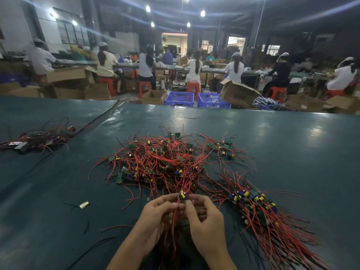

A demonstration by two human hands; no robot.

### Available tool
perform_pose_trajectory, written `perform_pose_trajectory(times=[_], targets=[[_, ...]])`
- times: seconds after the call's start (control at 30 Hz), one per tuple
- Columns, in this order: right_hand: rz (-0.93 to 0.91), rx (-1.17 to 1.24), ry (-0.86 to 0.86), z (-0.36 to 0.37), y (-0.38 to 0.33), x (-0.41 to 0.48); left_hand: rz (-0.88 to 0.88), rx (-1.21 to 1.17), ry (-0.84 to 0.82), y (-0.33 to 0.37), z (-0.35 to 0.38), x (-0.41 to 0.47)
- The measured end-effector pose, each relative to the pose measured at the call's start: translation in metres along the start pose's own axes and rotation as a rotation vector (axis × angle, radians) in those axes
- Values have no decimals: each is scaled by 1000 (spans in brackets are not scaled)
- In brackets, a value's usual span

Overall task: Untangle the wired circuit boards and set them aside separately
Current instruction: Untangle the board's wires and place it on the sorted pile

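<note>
Head view: at six o'clock the left hand [161, 211] and right hand [204, 217] meet, both pinching one small circuit board [182, 195], its red wires hanging between the palms. The tangled pile [165, 162] lies just beyond on the green worktop [58, 191]. A neater row of boards [253, 203] lies at four o'clock.
</note>
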State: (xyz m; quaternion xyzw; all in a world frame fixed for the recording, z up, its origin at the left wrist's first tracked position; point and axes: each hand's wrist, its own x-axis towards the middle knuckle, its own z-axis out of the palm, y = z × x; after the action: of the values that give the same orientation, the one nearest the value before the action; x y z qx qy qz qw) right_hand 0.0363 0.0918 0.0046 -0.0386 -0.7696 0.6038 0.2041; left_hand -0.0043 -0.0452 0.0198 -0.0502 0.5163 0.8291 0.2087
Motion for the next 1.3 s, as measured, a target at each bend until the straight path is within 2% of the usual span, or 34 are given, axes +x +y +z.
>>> perform_pose_trajectory(times=[0.17, 0.33, 0.5, 0.6, 0.67, 0.73, 0.87, 1.0, 1.1, 1.2, 1.27, 1.3], targets=[[229, 250, -39, 2, -1, 6, -13, 61, -69, 0, 2, -4], [230, 297, 46, 1, -5, 8, 27, 291, -59, -2, 5, -6], [126, 391, 115, -6, -9, 9, 280, 562, 233, -5, -2, 1], [84, 422, 91, -9, -13, 9, 554, 1014, 409, -7, -13, 2], [97, 462, 91, -11, -14, 9, 705, 1195, 412, -8, -17, 3], [155, 560, 115, -11, -14, 10, 768, 1234, 316, -8, -19, 5], [301, 786, 123, -8, -16, 10, 753, 1175, 30, -13, -13, 3], [266, 672, 64, -3, -18, 6, 782, 867, -74, -23, 2, 0], [173, 571, -5, 1, -22, 1, 710, 588, 32, -26, 10, -1], [120, 546, -61, 3, -28, -4, 504, 357, 215, -29, 15, 0], [107, 536, -84, 5, -28, -5, 346, 220, 225, -28, 15, 2], [99, 530, -86, 5, -27, -6, 326, 192, 197, -27, 15, 3]])
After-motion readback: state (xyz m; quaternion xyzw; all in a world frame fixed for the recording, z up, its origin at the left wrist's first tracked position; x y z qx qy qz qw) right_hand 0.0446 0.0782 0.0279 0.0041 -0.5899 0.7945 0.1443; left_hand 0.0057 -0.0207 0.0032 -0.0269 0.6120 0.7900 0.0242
